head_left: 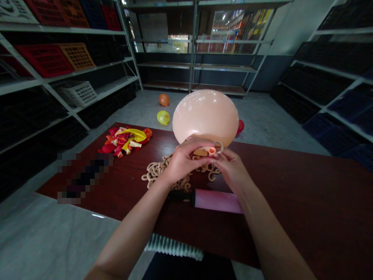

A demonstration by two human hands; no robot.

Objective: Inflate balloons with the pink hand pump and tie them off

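A large inflated peach balloon rises over the table in front of me, its open neck turned toward me. My left hand is closed around that neck. In the fingers of my right hand is a beige rubber ring, curved beside the balloon's mouth. Below my hands lies a pile of similar beige rings, partly hidden by my left hand and wrist. Nearer me, a pink balloon pump with a black end lies crosswise, its right end hidden behind my right forearm.
Uninflated balloons in several colours are heaped on the dark wooden table. A blurred-out dark object lies at the left. Orange, yellow and red balloons rest on the floor beyond. Shelves with crates line the sides.
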